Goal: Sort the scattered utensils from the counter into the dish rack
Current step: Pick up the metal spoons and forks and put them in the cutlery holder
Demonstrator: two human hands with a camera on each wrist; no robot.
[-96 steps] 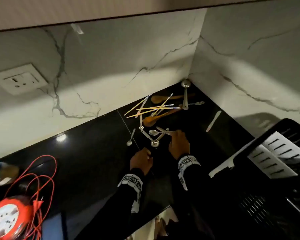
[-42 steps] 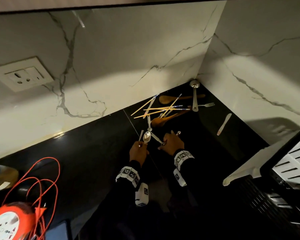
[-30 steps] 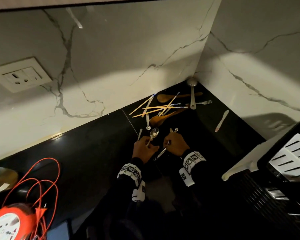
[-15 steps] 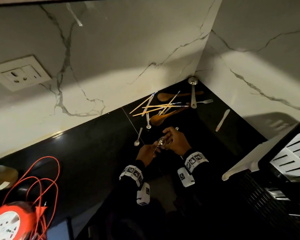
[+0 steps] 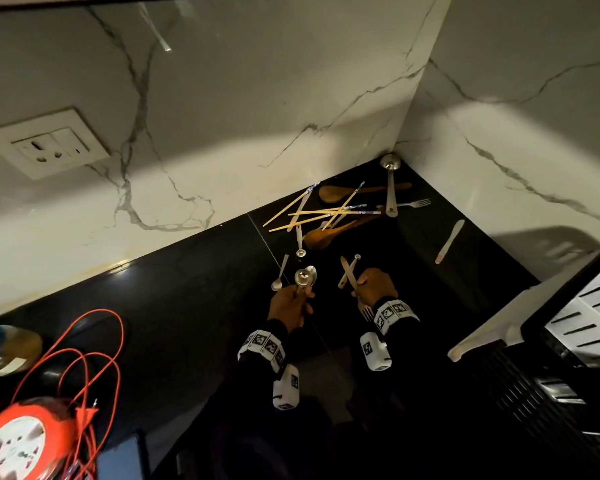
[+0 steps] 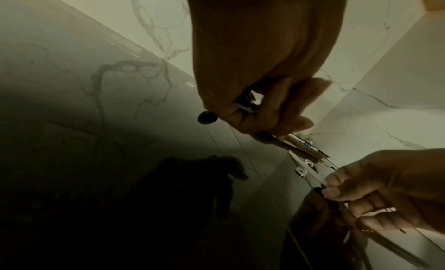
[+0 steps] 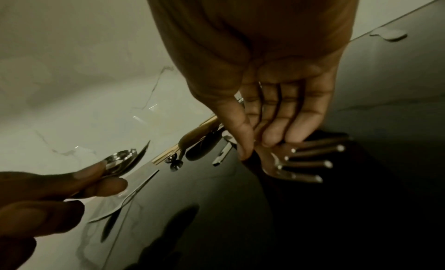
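Counter (image 5: pixel 194 327): a glossy black slab running into a marble corner; it bears the whole scatter, so everything to be sorted sits at 12 to 1 o'clock from the hands.
Dish rack (image 5: pixel 568 341): a black slatted rack at 3 o'clock, well apart from the pile; nothing held has reached it yet, so I judge the sort is at the gathering stage.
Pile (image 5: pixel 340 213): chopsticks crossed over two wooden spoons, a ladle standing into the corner and a fork beside it, at 12 o'clock; tangled, so pieces likely need lifting one at a time.
Pale knife (image 5: pixel 450 241): lies alone at 2 o'clock, apart from the pile, on the way to the rack.
Left hand (image 5: pixel 290 304): fingers curled round the handles of metal spoons (image 5: pixel 305 276), bowls up and bunched, probably to carry like with like.
Right hand (image 5: pixel 373 285): thumb and fingers pinch a small bundle of cutlery (image 5: pixel 347 271); the right wrist view shows fork tines (image 7: pixel 308 163) pointing back past the palm, so one piece is reversed.
Loose teaspoon (image 5: pixel 279 273): flat on the counter just beside the left hand at 11 o'clock, not yet collected.
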